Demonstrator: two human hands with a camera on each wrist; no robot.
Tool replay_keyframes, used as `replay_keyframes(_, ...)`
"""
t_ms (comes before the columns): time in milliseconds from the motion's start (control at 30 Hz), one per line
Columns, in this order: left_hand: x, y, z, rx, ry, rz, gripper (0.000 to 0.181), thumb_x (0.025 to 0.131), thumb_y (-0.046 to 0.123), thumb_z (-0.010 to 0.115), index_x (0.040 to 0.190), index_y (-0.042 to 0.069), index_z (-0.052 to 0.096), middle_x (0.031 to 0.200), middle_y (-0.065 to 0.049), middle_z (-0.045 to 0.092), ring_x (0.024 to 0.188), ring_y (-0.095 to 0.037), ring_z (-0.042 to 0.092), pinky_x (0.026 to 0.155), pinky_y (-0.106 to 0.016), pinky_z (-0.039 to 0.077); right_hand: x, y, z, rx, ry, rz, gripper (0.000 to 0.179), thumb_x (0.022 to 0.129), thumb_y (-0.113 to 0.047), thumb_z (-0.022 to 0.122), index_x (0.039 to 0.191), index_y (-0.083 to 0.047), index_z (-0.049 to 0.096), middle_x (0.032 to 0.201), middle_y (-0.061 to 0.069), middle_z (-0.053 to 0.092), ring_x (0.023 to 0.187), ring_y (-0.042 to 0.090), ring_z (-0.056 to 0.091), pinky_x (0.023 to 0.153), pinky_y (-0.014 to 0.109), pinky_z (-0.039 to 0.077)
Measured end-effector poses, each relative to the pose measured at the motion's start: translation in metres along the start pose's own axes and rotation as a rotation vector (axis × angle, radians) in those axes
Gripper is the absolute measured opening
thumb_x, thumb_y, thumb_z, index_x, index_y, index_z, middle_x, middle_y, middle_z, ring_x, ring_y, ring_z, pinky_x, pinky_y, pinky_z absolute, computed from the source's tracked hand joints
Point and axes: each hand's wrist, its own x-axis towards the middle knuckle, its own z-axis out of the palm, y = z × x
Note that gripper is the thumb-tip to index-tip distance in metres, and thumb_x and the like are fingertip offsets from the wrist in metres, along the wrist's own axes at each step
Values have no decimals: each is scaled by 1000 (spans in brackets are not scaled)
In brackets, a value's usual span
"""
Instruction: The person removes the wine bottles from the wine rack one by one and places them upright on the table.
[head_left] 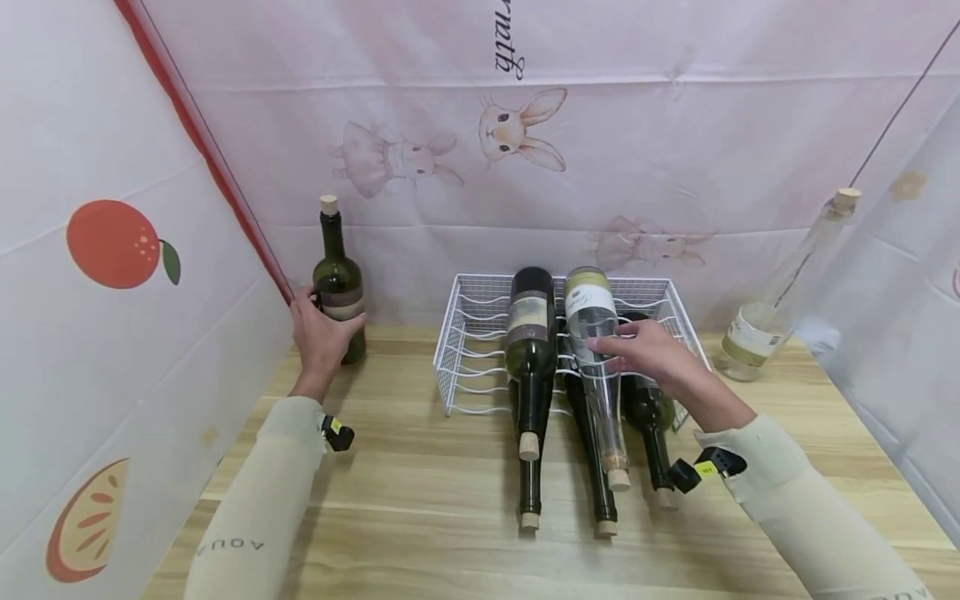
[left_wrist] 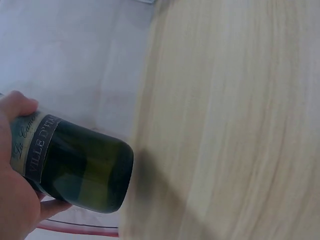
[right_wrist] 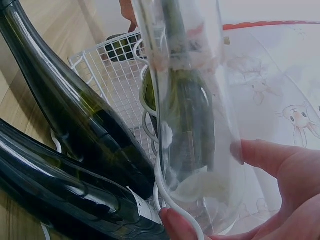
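My left hand [head_left: 322,333] grips a dark green wine bottle [head_left: 337,273] around its labelled body. That bottle stands upright by the back left corner, a cork in its neck; its base [left_wrist: 112,175] shows in the left wrist view. Over the white wire rack [head_left: 468,367], my right hand [head_left: 651,358] holds a clear glass wine bottle [head_left: 588,325] near its labelled end. The clear bottle lies on the upper wires, its corked neck pointing toward me. Beside it on top rests a dark green bottle [head_left: 531,354]. Several dark bottles lie lower, partly hidden, including one [head_left: 648,408] at the right.
Another clear corked bottle [head_left: 757,329] leans at the back right of the wooden table [head_left: 420,500]. A pink printed cloth [head_left: 420,50] hangs behind the rack, and a white cloth [head_left: 82,350] with fruit prints borders the left side.
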Motion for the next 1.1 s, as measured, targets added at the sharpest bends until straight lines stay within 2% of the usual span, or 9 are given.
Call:
replay_keyframes(267, -2, -11, 1, -48, -13, -101, 101, 73, 25, 92, 154, 11, 33, 153, -21, 43, 139, -37, 47, 118, -55, 40, 5, 1, 0, 86, 4, 20, 93, 96, -23, 70, 155, 21, 13, 153, 41, 40, 86, 14, 75, 94, 29, 62)
replay_keyframes(500, -4, -12, -1, -106, -32, -174, 102, 75, 31, 90, 155, 13, 30, 156, -18, 40, 143, -34, 45, 122, -53, 38, 7, 0, -1, 105, 5, 38, 91, 95, -21, 70, 154, 21, 16, 154, 40, 38, 85, 13, 75, 92, 26, 62)
replay_keyframes(733, -1, -14, 0, -111, -57, -170, 103, 76, 33, 90, 156, 13, 27, 157, -18, 38, 144, -34, 44, 123, -53, 37, 9, -3, -1, 116, -2, 57, 88, 95, -19, 68, 154, 21, 17, 153, 39, 41, 84, 13, 74, 89, 25, 62)
replay_keyframes(867, -1, -15, -1, -106, -62, -176, 103, 77, 33, 89, 157, 15, 26, 158, -18, 37, 145, -34, 44, 123, -53, 36, 12, -3, 1, 132, -11, 60, 81, 96, -18, 67, 152, 22, 24, 149, 38, 46, 81, 13, 75, 86, 25, 63)
replay_keyframes(967, -1, -16, 0, -101, -66, -183, 103, 77, 32, 89, 156, 16, 26, 158, -18, 37, 144, -34, 44, 123, -54, 36, 13, -4, 2, 135, -13, 66, 75, 96, -17, 67, 148, 22, 31, 140, 34, 54, 78, 12, 74, 84, 25, 64)
replay_keyframes(1100, 0, -18, 0, -102, -71, -191, 103, 77, 32, 89, 156, 16, 25, 158, -19, 37, 144, -36, 43, 123, -56, 36, 13, -4, 3, 128, -15, 68, 68, 95, -18, 68, 142, 22, 40, 122, 21, 65, 73, 11, 72, 82, 25, 64)
